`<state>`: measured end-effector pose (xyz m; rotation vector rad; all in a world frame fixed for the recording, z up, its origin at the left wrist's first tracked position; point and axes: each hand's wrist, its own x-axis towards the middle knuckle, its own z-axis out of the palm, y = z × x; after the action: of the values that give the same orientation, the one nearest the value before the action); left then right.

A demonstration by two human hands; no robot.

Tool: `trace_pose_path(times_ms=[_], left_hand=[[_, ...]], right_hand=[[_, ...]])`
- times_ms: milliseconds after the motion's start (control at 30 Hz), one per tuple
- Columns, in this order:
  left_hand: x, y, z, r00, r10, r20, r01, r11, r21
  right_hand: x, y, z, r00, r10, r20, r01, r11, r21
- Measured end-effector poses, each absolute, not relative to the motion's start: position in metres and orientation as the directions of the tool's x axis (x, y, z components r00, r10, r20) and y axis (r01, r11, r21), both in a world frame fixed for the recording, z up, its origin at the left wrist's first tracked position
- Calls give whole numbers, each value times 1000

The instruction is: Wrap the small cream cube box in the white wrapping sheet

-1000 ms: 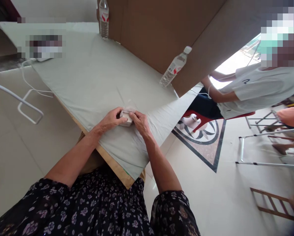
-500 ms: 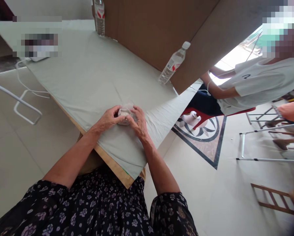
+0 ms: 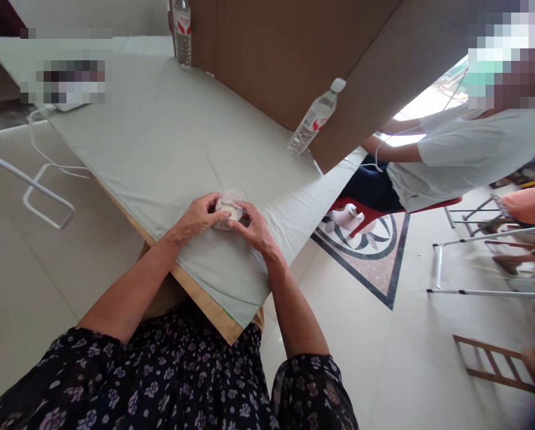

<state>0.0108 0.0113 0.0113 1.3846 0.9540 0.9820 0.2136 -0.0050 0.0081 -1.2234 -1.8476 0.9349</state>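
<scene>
A small pale packet in clear plastic wrap (image 3: pixel 228 210) rests on the grey-green cloth of the table (image 3: pixel 160 143), near its front edge. My left hand (image 3: pixel 199 218) grips the packet from the left, fingers curled over it. My right hand (image 3: pixel 254 227) pinches its right side, fingertips pressed to the wrap. Both hands touch the packet at once.
Two water bottles stand on the table, one (image 3: pixel 314 118) leaning by a large cardboard sheet (image 3: pixel 294 54), one (image 3: pixel 182 31) at the back. A white device with a cable (image 3: pixel 65 104) sits far left. A seated person in white (image 3: pixel 451 155) is at right; metal frames (image 3: pixel 473 289) stand on the floor.
My hands have stayed on the packet and shifted their fingers slightly around it. The person at right has leaned a little.
</scene>
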Motion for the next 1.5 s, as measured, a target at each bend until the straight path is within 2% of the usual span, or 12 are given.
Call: trace_pose_path(times_ms=[133, 300, 367, 467, 567, 867, 1033, 1200, 1333, 1500], left_hand=[[10, 10, 12, 310, 951, -5, -36, 17, 999], [11, 11, 10, 290, 957, -26, -109, 60, 992], [12, 12, 10, 258, 965, -44, -124, 78, 989], [13, 11, 12, 264, 963, -60, -119, 94, 988], [12, 10, 14, 291, 955, -48, -112, 84, 990], [13, 8, 14, 260, 954, -150, -171, 198, 965], [13, 11, 9, 253, 958, -134, -177, 182, 967], [11, 9, 7, 265, 962, -70, -89, 96, 991], [11, 10, 7, 211, 977, 22, 58, -35, 998], [10, 13, 1, 130, 990, 60, 134, -77, 988]], right_hand=[[212, 3, 7, -305, 932, 194, 437, 318, -841], [211, 7, 0, -270, 950, 155, 405, 258, -877], [209, 7, -3, -226, 964, 141, 351, 216, -911], [203, 6, -6, -161, 981, 111, 183, 140, -973], [198, 6, -7, -166, 984, 67, 68, 79, -995], [204, 5, -4, -138, 990, 41, 40, 47, -998], [199, 24, 7, -135, 990, 33, 59, 42, -997], [190, 42, 13, -156, 984, 83, -40, 78, -996], [189, 37, 16, -125, 981, 149, 21, 152, -988], [188, 20, 16, -117, 943, 313, 252, 333, -909]])
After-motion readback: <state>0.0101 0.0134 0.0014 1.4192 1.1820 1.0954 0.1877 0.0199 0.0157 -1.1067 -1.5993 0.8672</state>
